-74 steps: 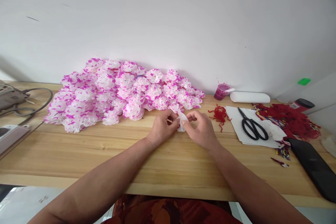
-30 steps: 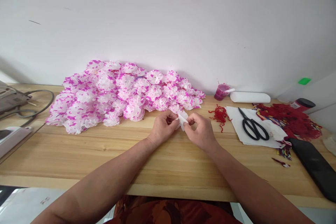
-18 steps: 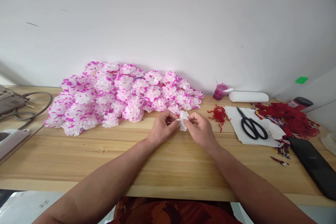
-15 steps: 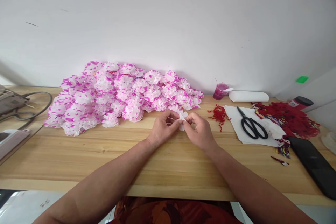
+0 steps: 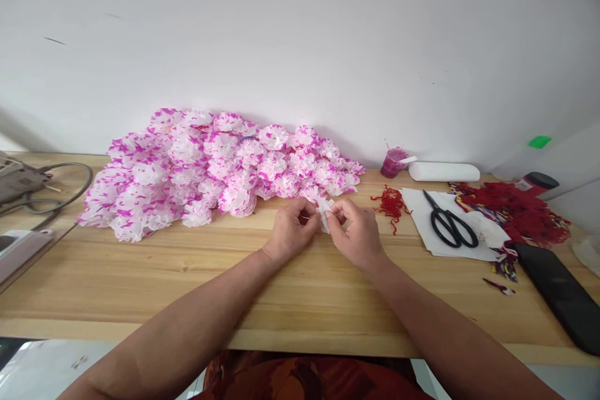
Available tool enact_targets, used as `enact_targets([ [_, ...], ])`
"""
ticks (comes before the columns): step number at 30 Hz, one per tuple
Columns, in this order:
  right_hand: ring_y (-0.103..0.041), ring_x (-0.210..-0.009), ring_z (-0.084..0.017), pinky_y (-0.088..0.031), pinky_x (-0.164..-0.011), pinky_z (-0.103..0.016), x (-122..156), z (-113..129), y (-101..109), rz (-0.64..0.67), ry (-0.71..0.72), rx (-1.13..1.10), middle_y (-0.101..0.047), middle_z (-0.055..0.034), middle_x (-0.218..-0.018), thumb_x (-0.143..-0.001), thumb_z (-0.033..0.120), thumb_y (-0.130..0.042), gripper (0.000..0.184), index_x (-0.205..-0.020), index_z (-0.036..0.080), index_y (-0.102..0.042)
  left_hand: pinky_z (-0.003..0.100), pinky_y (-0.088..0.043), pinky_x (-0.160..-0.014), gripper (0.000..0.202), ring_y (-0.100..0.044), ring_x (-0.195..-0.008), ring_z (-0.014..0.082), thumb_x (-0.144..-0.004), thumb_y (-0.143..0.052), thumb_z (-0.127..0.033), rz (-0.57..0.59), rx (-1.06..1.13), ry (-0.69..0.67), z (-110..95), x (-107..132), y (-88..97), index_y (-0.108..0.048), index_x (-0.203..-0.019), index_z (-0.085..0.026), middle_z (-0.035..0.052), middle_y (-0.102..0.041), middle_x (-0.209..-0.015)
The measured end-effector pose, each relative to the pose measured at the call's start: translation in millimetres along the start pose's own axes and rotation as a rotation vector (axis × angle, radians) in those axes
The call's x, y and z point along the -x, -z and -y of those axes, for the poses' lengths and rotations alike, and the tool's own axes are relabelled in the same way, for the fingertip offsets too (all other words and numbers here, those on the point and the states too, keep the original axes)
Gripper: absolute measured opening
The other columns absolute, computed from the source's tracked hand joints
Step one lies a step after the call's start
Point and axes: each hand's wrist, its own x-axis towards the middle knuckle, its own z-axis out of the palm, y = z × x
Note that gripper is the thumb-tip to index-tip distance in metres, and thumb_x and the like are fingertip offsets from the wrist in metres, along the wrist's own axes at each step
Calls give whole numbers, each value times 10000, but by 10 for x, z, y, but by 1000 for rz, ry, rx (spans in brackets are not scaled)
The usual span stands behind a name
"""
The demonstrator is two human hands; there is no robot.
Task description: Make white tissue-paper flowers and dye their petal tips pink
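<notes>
Between my two hands is a small piece of white tissue paper (image 5: 325, 215), folded or bunched, held over the wooden table. My left hand (image 5: 296, 225) has thumb and forefinger pinched at its left side; a thin pale strand seems to show by those fingers. On the other side, my right hand (image 5: 354, 229) grips the paper between thumb and forefinger. Just behind the hands lies a long heap of white tissue paper flowers (image 5: 225, 169) with magenta-spotted edges. The fingers partly hide the paper.
Red yarn pieces (image 5: 392, 203) lie right of my hands. Black scissors (image 5: 450, 222) rest on white paper sheets (image 5: 422, 234). A cup of magenta liquid (image 5: 392, 164), a white roll (image 5: 444, 172), a red yarn pile (image 5: 525, 212) and a black phone-like slab (image 5: 557, 294) stand rightward. A power strip (image 5: 23, 250) sits left.
My fingers have shifted slightly on the white paper, and the left fingers are drawn more tightly together. The paper is turned a little; the things on the table stay put.
</notes>
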Motion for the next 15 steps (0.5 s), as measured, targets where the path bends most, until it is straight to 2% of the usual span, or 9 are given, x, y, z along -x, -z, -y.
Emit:
enact_targets([
  [4,-518,-461,-107,-365,-505,-241,-8,-21,2,7,-115,-127,-614,45,-576,-890,291,-582,174,-742,227,-517,223,-452,-599,158,-561,-633,112,-811,-654,-303,5,106,73,-37,-12,16,-562,-796,-176,-9,-606,-717],
  [7,-590,-537,-124,-406,-544,-239,-8,-10,-5,34,-67,-165,-634,32,-618,-867,250,-592,149,-740,227,-519,216,-441,-574,175,-560,-598,108,-810,-669,-314,53,156,116,-77,-11,26,-561,-855,-183,-28,-596,-675],
  [9,-610,-571,-129,-434,-594,-245,-8,0,-8,45,-5,-167,-632,31,-631,-847,213,-595,144,-727,226,-516,207,-420,-541,182,-543,-556,102,-812,-664,-323,65,190,145,-89,-13,27,-543,-832,-188,-45,-567,-623],
  [13,-622,-584,-138,-443,-603,-251,-4,3,-5,5,-12,-138,-632,30,-619,-814,193,-605,155,-694,227,-513,210,-418,-532,213,-527,-548,97,-789,-663,-322,-21,244,173,-64,-34,22,-502,-747,-188,-47,-540,-624],
  [15,-631,-604,-145,-446,-623,-260,1,8,-3,-13,-16,-114,-648,25,-636,-805,204,-619,128,-716,225,-529,212,-417,-539,207,-525,-562,96,-787,-664,-312,-30,212,143,-35,-37,17,-507,-743,-185,-41,-545,-646],
])
